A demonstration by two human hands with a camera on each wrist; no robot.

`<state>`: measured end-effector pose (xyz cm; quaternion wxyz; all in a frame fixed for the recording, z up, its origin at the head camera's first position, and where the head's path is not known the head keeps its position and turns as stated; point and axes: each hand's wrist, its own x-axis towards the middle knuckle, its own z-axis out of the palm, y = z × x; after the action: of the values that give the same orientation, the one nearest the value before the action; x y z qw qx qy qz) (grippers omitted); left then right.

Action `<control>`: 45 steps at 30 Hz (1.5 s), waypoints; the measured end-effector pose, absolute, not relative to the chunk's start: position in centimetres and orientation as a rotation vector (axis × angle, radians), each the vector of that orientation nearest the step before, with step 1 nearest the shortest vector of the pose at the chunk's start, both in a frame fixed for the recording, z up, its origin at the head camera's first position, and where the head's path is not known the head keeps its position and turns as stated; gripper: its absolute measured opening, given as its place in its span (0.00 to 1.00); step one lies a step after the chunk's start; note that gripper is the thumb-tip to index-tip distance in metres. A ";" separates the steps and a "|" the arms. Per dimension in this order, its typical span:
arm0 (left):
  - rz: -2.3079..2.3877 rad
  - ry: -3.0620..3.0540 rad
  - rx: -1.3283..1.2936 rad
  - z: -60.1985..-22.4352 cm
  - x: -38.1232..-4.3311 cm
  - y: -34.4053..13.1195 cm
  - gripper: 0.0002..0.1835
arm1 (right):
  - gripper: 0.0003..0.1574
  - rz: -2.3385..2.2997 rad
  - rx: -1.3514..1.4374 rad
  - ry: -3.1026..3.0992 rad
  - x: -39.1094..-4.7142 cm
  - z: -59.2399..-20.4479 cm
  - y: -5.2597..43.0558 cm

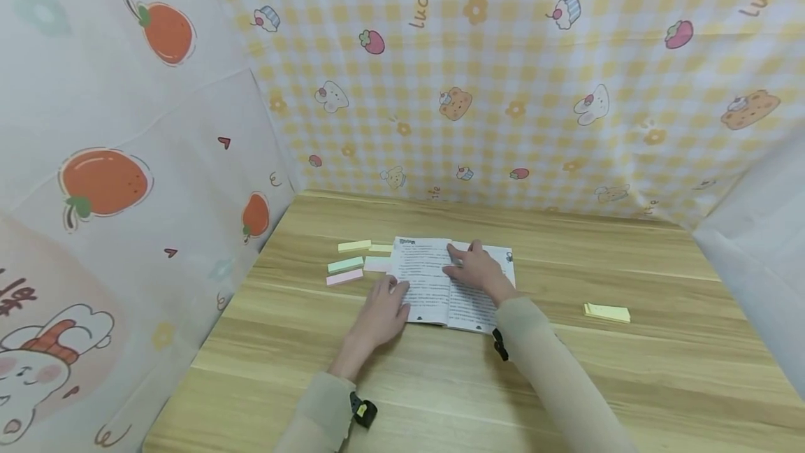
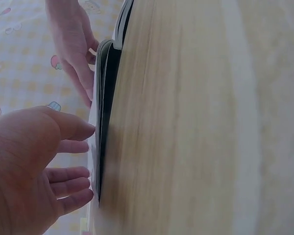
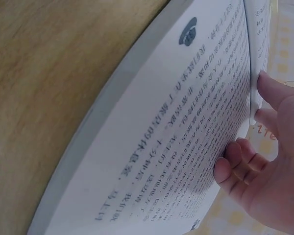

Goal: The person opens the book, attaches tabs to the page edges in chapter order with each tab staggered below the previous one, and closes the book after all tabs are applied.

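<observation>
An open book (image 1: pixel 424 264) with printed text lies flat on the table in the head view. My left hand (image 1: pixel 382 310) rests at its lower left edge, fingertips on the page margin, and the left wrist view shows those fingers (image 2: pixel 71 187) loosely bent along the edge. Across the right page reaches my right hand (image 1: pixel 481 272), thumb and index fingertip near the centre fold. In the right wrist view, the other fingers (image 3: pixel 232 169) of that hand touch the printed right page (image 3: pixel 171 142), slightly bent and holding nothing. My palm and wrist hide part of that page.
Left of the book lie a yellow sticky-note strip (image 1: pixel 354 246), a green one (image 1: pixel 345 264) and a pink one (image 1: pixel 344 277), with more strips partly beside the book. Yellow sticky notes (image 1: pixel 606 312) lie to the right. A checked cloth (image 1: pixel 503 145) hangs behind the wooden table (image 1: pixel 654 369).
</observation>
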<state>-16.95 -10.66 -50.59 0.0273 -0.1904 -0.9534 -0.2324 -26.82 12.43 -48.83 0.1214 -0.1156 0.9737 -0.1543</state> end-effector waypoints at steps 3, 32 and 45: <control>-0.722 -2.947 -0.586 -50.6 -16.9 -10.8 0.23 | 0.42 -0.424 -0.323 2.846 -26.8 -48.8 12.2; -0.686 -2.973 -0.583 -50.8 -17.1 -11.0 0.22 | 0.41 -0.382 -0.452 2.923 -23.6 -49.0 12.0; -0.686 -3.016 -0.570 -50.5 -17.3 -10.9 0.24 | 0.44 -0.443 -0.473 2.937 -22.9 -49.2 12.0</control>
<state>-17.33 -10.89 -50.46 -0.0017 -0.1814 -0.9589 -0.2181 -22.87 12.01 -49.19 0.0668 -0.1568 0.9743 -0.1470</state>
